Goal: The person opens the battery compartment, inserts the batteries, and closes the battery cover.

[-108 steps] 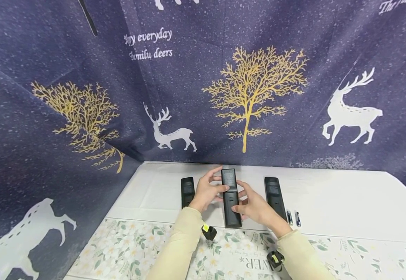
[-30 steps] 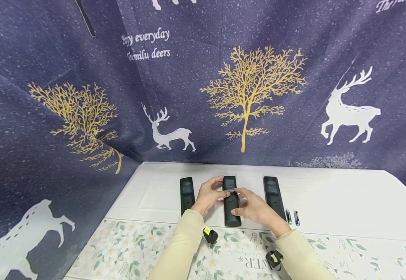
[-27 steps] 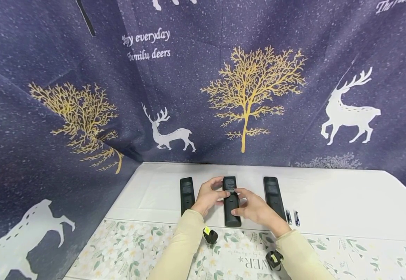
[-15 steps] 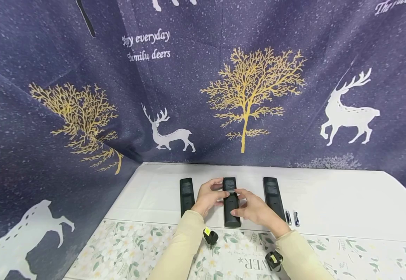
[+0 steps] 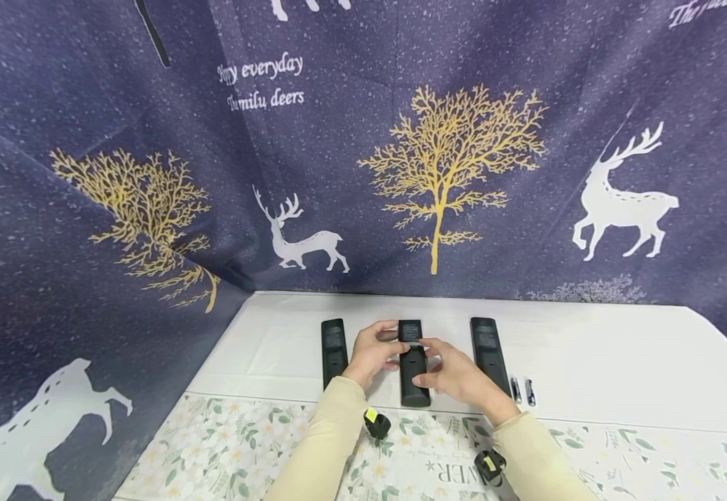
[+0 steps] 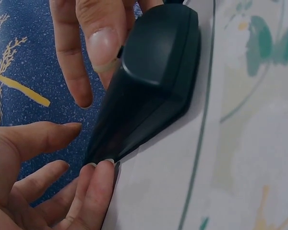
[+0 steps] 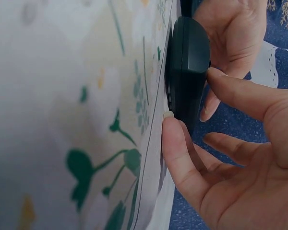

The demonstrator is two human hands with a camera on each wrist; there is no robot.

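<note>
A black remote control (image 5: 414, 384) lies back side up at the middle of the white table, its long axis pointing away from me. My left hand (image 5: 371, 353) holds its upper half from the left, thumb over the back near the step and fingers along the side. From the right, my right hand (image 5: 455, 374) grips it, with the thumb at the lower back and the index finger near the step. In the right wrist view the right thumb presses the remote's rounded edge (image 7: 192, 52), and the little finger is down by the table. The remote's underside is hidden.
A second black remote (image 5: 334, 351) lies to the left, partly behind the left forearm. A third remote (image 5: 490, 351) lies to the right, with two small batteries, one (image 5: 530, 392) farther right. A floral mat (image 5: 244, 438) covers the near edge; a printed curtain (image 5: 363, 174) hangs behind.
Since the oldest frame, the middle remote has come down and slightly nearer, its far end lower in view. Both hands have shifted with it slightly. Over the last second they hardly move.
</note>
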